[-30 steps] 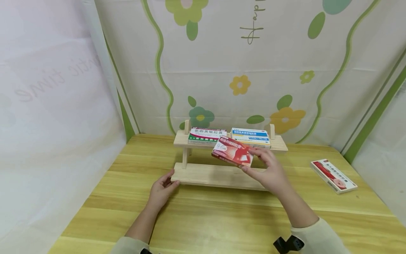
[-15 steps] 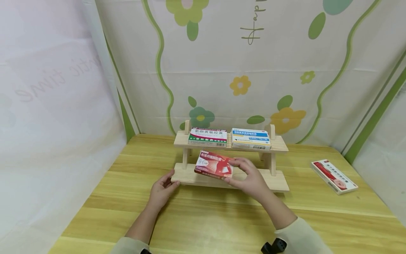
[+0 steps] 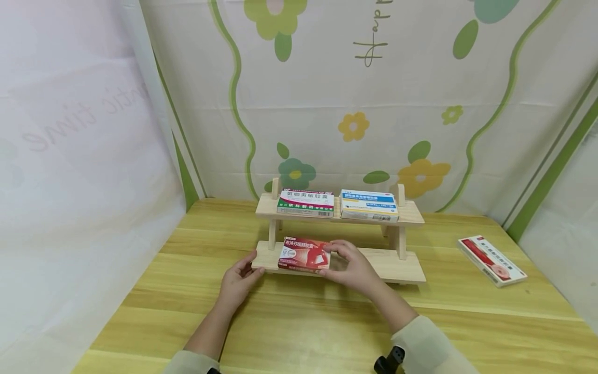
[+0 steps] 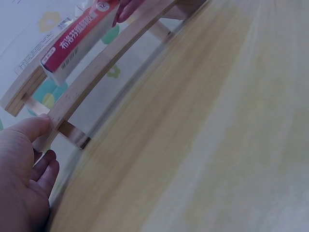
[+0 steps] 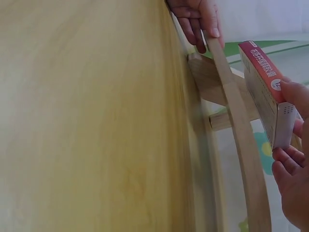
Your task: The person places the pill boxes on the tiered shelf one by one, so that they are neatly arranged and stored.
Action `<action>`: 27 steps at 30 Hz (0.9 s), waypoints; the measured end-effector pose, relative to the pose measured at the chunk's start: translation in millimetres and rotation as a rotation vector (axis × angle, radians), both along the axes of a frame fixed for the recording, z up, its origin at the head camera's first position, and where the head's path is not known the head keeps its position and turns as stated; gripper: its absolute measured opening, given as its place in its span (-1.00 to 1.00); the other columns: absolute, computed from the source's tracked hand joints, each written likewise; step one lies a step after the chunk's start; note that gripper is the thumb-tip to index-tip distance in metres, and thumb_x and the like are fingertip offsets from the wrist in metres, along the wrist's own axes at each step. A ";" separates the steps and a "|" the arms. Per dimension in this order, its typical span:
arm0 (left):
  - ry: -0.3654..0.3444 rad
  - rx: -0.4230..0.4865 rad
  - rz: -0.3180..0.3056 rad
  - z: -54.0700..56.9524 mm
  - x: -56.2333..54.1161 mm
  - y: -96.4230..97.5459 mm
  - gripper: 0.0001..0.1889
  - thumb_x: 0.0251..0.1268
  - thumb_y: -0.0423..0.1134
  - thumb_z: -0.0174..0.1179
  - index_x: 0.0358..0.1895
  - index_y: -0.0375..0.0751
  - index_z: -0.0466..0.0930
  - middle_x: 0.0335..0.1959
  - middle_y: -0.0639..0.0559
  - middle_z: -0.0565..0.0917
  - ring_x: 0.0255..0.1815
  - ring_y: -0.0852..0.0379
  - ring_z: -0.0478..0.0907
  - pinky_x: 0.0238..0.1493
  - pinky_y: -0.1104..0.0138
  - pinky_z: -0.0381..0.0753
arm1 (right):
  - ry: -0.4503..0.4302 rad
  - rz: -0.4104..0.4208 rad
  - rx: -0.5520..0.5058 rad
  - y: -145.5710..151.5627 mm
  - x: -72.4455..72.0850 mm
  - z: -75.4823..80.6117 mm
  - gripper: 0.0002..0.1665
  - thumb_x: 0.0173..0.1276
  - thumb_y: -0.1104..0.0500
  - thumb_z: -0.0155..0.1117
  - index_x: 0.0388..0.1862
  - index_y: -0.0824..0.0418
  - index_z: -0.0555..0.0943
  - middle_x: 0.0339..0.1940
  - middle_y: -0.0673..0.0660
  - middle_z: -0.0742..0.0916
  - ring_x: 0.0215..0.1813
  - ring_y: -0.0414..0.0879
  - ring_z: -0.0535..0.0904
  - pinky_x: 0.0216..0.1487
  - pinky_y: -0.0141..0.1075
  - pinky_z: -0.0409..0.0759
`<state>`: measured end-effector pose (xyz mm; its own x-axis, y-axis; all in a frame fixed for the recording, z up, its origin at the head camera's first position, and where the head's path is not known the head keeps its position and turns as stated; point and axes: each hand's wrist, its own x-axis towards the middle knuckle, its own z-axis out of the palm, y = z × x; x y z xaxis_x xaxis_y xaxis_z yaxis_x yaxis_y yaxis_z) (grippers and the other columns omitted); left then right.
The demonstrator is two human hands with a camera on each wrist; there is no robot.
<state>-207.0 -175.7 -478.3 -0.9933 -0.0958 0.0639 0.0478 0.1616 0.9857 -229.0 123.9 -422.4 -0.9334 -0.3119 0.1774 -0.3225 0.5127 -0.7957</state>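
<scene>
My right hand [image 3: 353,268] pinches the right end of a red and white medicine box [image 3: 303,254] between thumb and fingers. The box overlaps the left half of the lower board of a two-tier wooden shelf [image 3: 388,264] in the head view; the right wrist view shows its narrow side [image 5: 263,65] close over the board. At the board's left end, my left hand [image 3: 236,283] grips the wood, thumb on top and fingers below, as the left wrist view shows [image 4: 24,174]. On the upper tier lie a white, green and magenta medicine box [image 3: 306,202] and a blue and white one [image 3: 369,204].
Another white and red medicine box [image 3: 492,259] lies on the wooden table [image 3: 299,327] to the right of the shelf. Behind the table hangs a flower-printed cloth [image 3: 317,135], with more cloth along both sides.
My right hand has carried the red medicine box down and left, from in front of the upper tier to the lower board. The left hand has stayed at the shelf's end.
</scene>
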 end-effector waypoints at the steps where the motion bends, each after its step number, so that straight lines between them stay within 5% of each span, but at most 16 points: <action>1: 0.001 0.000 -0.001 0.1 0.2 0.1 -0.40 0.26 -0.33 0.32 0.35 -0.41 0.36 0.43 -0.23 0.38 0.38 -0.17 0.38 0.32 0.29 0.48 | -0.001 0.005 0.004 -1.0 -1.0 -1.2 -0.37 0.04 -0.02 0.60 0.12 0.05 0.64 0.27 0.09 0.56 0.35 0.14 0.45 0.42 0.11 0.40; 13: 0.010 0.004 -0.002 -1.1 0.4 0.5 -0.39 0.25 -0.33 0.32 0.34 -0.43 0.37 0.42 -0.25 0.38 0.39 -0.18 0.37 0.33 0.27 0.47 | -0.046 -0.001 0.088 -6.4 -10.2 -6.5 -0.33 0.04 -0.12 0.58 0.15 0.01 0.62 0.31 0.08 0.55 0.38 0.14 0.42 0.42 0.13 0.38; 27: 0.023 0.010 0.000 -2.4 -0.7 0.0 -0.40 0.26 -0.35 0.31 0.35 -0.41 0.36 0.40 -0.27 0.40 0.34 -0.17 0.42 0.20 0.51 0.53 | -0.037 0.012 0.199 -9.5 -10.1 -6.7 -0.24 0.12 -0.19 0.49 0.28 0.03 0.54 0.47 0.17 0.42 0.48 0.25 0.30 0.42 0.27 0.29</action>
<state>-207.7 -175.7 -480.7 -0.9916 -0.0964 0.0860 0.0707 0.1518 0.9859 -239.1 114.4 -429.1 -0.9342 -0.3484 0.0770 -0.3020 0.6572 -0.6906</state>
